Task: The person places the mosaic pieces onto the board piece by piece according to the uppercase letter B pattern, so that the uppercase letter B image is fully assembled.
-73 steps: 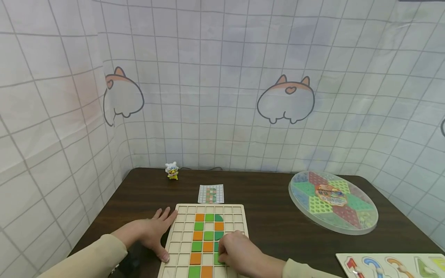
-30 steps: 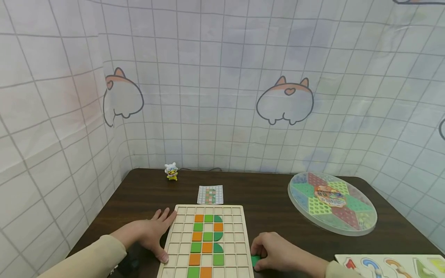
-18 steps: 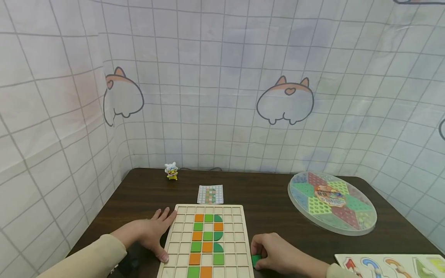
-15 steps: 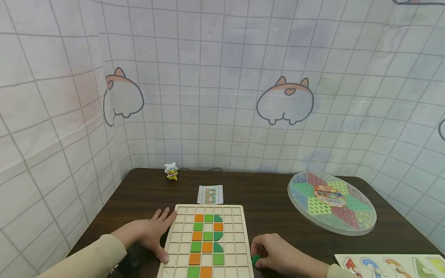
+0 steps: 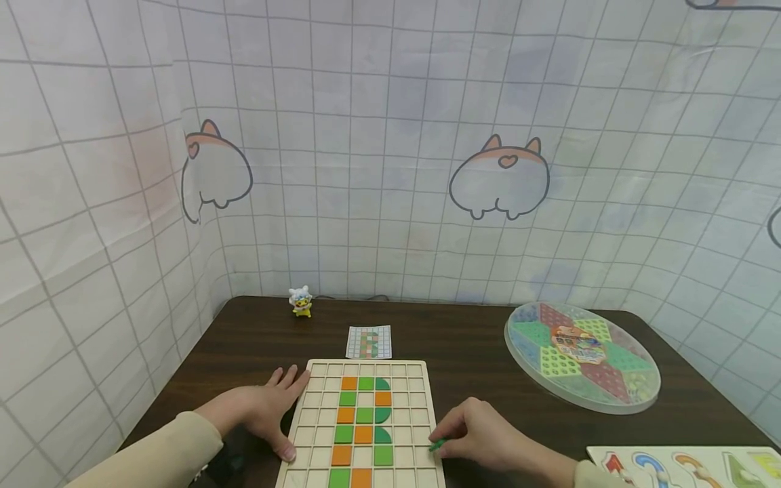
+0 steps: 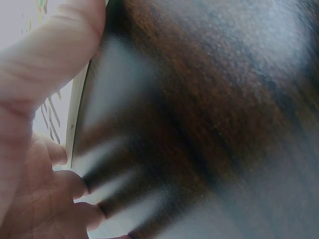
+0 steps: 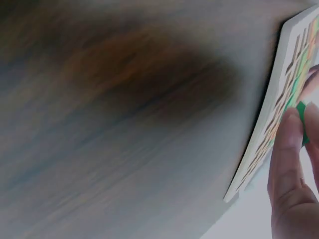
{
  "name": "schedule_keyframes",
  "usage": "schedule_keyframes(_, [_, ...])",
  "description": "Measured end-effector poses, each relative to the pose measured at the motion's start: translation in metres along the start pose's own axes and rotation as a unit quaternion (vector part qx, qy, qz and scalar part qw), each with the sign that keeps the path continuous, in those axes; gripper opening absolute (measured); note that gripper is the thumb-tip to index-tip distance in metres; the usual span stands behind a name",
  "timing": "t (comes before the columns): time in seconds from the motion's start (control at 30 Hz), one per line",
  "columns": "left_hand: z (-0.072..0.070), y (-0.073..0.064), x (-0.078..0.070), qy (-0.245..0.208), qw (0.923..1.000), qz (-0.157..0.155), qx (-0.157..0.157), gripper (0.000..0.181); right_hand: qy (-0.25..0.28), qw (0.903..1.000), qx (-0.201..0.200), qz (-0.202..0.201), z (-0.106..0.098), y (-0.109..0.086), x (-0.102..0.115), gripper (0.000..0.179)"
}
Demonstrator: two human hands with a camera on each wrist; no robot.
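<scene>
A pale wooden grid board [image 5: 317, 420] lies in front of me, with orange, light green and dark green tiles set in its middle columns. My left hand [image 5: 271, 410] rests with spread fingers along the board's left edge; the left wrist view shows its fingers on the dark table beside the board. At the board's right edge my right hand [image 5: 482, 437] pinches a small green tile [image 5: 436, 444] between thumb and fingers, held tilted. The right wrist view shows the same green tile [image 7: 302, 119] between the fingertips; its full outline is hidden.
A printed pattern card [image 5: 369, 342] lies just behind the board. A small white-and-yellow figurine [image 5: 301, 301] stands at the back left. To the right are a round Chinese checkers board [image 5: 582, 356] and a puzzle board with coloured shapes [image 5: 683, 461].
My right hand left a light green tile in the board and moved off to the right edge. There it took up a green tile, now tilted and slightly farther left. The left hand stayed still.
</scene>
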State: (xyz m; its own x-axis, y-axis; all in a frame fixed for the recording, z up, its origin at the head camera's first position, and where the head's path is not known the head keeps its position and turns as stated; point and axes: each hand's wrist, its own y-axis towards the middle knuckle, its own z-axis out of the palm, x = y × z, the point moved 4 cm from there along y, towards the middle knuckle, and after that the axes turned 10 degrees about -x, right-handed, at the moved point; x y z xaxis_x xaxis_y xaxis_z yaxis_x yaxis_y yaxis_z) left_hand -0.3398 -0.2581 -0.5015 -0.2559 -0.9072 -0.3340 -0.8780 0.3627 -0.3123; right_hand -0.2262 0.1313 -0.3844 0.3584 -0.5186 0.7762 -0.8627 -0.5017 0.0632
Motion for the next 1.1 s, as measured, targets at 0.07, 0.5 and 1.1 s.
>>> schedule_keyframes(0.07, [0.000, 0.000, 0.000, -0.001, 1.0000, 0.001, 0.000, 0.156, 0.011, 0.9999, 0.000, -0.002, 0.003, 0.002, 0.003, 0.011])
schedule_keyframes(0.5, [-0.001, -0.002, -0.002, 0.002, 1.0000, -0.004, -0.002, 0.157, 0.042, 0.9987, 0.027, 0.000, 0.023, 0.014, 0.015, 0.012])
schedule_keyframes(1.1, [-0.003, -0.005, -0.005, 0.001, 1.0000, 0.002, -0.003, 0.156, 0.165, 0.9813, 0.017, 0.097, 0.049, 0.015, 0.024, 0.007])
